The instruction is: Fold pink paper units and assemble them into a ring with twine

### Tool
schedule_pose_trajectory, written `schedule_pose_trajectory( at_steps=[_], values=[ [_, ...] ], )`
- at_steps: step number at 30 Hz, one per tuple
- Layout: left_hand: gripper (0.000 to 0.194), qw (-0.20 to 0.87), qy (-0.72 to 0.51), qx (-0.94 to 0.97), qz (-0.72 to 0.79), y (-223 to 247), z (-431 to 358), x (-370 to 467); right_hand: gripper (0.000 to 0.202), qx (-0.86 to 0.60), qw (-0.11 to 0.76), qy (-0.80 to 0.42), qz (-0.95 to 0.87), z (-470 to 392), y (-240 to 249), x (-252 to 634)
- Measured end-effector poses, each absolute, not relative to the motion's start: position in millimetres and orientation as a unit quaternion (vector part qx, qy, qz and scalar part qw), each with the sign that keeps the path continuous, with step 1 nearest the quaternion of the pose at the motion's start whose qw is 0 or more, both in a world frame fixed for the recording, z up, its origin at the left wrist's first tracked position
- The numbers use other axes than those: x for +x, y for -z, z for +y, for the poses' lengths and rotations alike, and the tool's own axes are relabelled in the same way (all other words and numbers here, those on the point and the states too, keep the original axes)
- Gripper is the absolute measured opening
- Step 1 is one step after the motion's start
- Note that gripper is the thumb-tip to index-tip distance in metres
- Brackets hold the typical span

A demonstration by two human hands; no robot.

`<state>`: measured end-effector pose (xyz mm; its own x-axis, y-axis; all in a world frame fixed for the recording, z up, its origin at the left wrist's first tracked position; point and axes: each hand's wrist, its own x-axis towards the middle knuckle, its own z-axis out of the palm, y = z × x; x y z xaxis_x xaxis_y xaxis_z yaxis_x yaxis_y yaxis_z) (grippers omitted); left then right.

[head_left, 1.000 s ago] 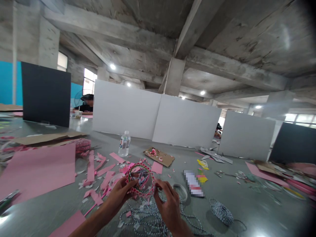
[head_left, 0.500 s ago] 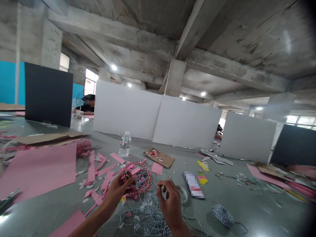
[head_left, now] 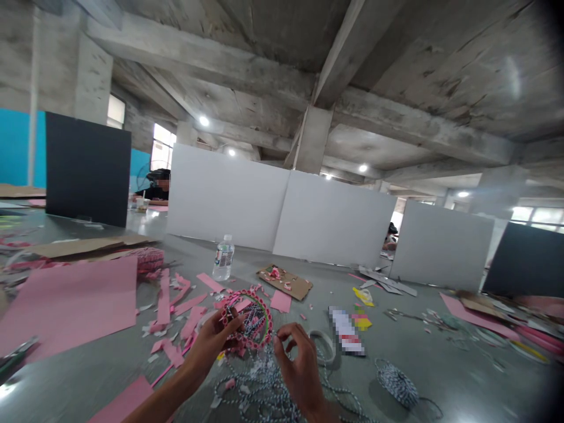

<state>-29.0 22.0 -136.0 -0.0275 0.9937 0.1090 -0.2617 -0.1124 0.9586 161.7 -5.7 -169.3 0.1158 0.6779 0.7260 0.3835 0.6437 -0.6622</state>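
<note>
My left hand (head_left: 218,335) is closed on the left side of a round hoop (head_left: 268,314) edged with small pink loops, with a green inner band showing on its right. Grey-and-white cord is strung across the inside of the hoop. Just right of the hoop, my right hand (head_left: 297,358) pinches a cord of the same kind between thumb and fingertips. Below both hands a tangle of loose cord (head_left: 264,393) lies on the table among paper scraps. Part of the hoop is hidden behind my left fingers.
A water bottle (head_left: 223,258) stands behind the hoop. Right of my hands lie a tape roll (head_left: 329,346), a wound cord bundle (head_left: 396,383) and scissors (head_left: 399,315). Pink sheets (head_left: 88,299) and strips cover the left. White panels (head_left: 229,194) stand behind; a person (head_left: 158,188) sits beyond.
The hoop has turned in my left hand, so its green inner band now shows. My right hand has moved slightly left and closer to the hoop.
</note>
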Motion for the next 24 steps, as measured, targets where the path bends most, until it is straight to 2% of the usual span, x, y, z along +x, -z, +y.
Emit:
schedule_pose_trajectory(
  at_steps=[6, 10, 13, 17, 21, 24],
  values=[
    [0.044, 0.523, -0.578, 0.466, 0.417, 134, 20, -31, 0.015, -0.415, 0.639, -0.178, -0.622, 2, 171, 169],
    [0.046, 0.521, -0.566, 0.488, 0.413, 137, 21, -30, 0.013, -0.402, 0.648, -0.315, -0.565, 4, 172, 166],
    [0.05, 0.544, -0.547, 0.491, 0.404, 139, 21, -29, 0.023, -0.406, 0.637, -0.398, -0.521, 8, 175, 158],
    [0.045, 0.563, -0.519, 0.517, 0.384, 138, 18, -28, 0.04, -0.407, 0.617, -0.464, -0.489, 10, 179, 148],
    [0.044, 0.568, -0.499, 0.531, 0.382, 136, 17, -28, 0.05, -0.396, 0.618, -0.484, -0.477, 8, 182, 143],
    [0.044, 0.573, -0.497, 0.526, 0.384, 139, 18, -28, 0.048, -0.387, 0.623, -0.481, -0.481, 6, 183, 142]
  ],
)
